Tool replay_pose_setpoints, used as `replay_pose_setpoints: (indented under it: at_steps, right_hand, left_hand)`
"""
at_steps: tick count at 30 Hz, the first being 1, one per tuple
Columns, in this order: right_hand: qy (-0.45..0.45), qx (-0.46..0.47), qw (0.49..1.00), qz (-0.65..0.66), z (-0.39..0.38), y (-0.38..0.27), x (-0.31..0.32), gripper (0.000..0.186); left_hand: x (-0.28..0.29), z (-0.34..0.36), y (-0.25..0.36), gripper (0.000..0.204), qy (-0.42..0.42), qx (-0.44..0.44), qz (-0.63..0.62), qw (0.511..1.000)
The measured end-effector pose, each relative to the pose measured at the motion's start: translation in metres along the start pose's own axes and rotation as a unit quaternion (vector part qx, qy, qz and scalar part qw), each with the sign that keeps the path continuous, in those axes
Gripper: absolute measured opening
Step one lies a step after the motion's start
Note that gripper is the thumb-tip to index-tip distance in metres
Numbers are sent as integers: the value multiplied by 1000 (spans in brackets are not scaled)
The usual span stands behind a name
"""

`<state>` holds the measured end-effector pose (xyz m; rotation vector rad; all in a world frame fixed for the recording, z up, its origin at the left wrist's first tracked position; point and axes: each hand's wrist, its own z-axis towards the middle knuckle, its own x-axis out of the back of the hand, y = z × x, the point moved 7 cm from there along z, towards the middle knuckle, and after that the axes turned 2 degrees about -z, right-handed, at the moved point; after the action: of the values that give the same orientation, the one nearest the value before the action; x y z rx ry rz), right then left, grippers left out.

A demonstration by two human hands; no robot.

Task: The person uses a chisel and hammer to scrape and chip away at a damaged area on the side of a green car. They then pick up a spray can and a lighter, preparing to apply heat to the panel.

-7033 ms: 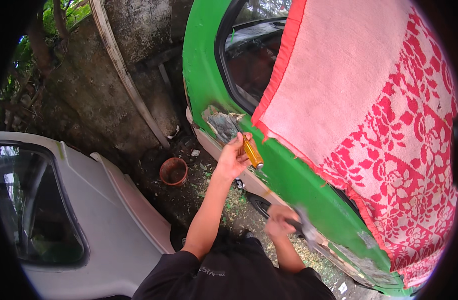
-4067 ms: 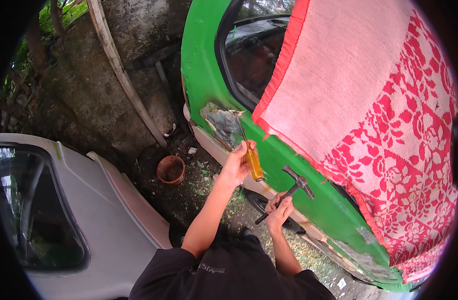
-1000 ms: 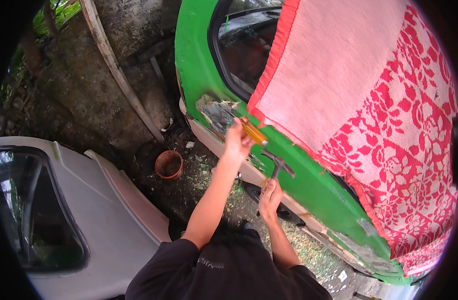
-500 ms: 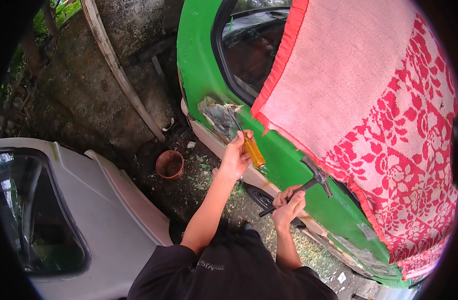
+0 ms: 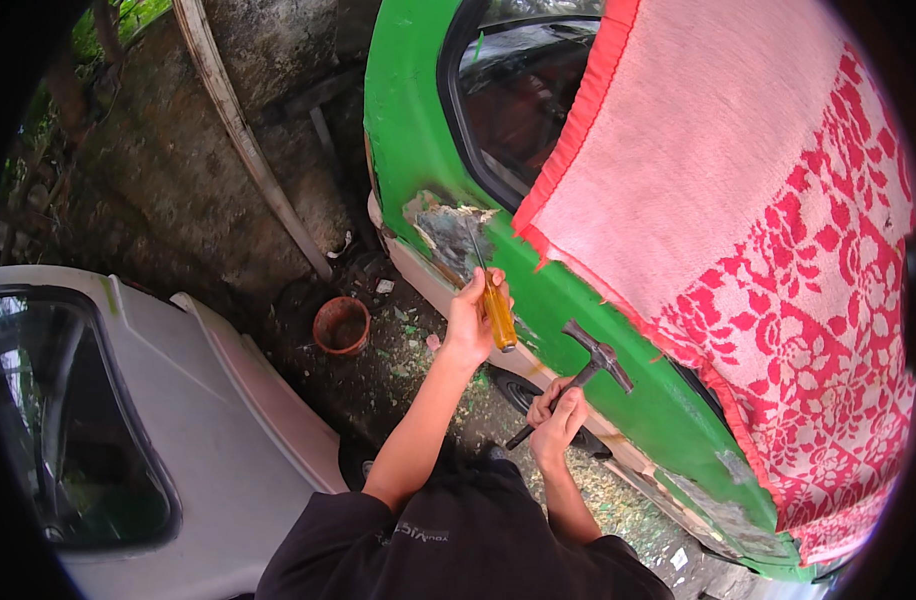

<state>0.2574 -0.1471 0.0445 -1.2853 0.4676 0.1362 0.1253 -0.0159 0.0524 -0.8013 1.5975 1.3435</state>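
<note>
My left hand (image 5: 470, 318) is closed round the amber handle of a screwdriver (image 5: 499, 316). Its thin metal shaft points up to a stripped, grey patch (image 5: 448, 232) on the green car body (image 5: 408, 130), at or very close to the surface. In my right hand (image 5: 558, 420) is a dark metal hammer (image 5: 600, 358), gripped along its handle. The hammer's head is up, to the right of the screwdriver's handle end and apart from it. More bare, chipped paint (image 5: 713, 500) shows low on the car at the right.
A red and pink patterned towel (image 5: 718, 180) drapes over the car, beside its dark window (image 5: 523, 100). A silver-grey vehicle (image 5: 238, 450) stands at the left. A reddish bucket (image 5: 341, 326) sits on the ground among paint flakes (image 5: 418, 350). A long strip (image 5: 240, 130) leans against the wall.
The hammer has swung left, closer to the screwdriver's handle. The screwdriver has turned slightly more upright in my left hand, and the view has shifted a little.
</note>
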Motion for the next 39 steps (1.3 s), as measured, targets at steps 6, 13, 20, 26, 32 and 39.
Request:
replay_pose_setpoints:
  at_steps: [6,13,20,26,32,39]
  right_hand:
    - [-5,-27,1000,-7,-4,3,-1,39]
    - [7,-37,999,-22,-7,-3,1,39]
    - [-9,-39,997,-65,-7,-4,7,41]
    - [-55,32,991,-119,-13,-4,10,43]
    - [-71,228,967,-87,-19,-52,-1,49]
    - [-14,218,912,-347,1,-27,6,36]
  left_hand:
    - [-18,6,4,28,51,-10,67,996]
    - [-21,9,3,32,17,-11,-22,1000]
    - [-22,9,3,33,22,-11,-24,999]
    - [-24,12,3,30,11,-5,-35,999]
    - [-27,20,0,27,25,-16,-38,999]
    - [-32,27,0,26,62,-20,-13,998]
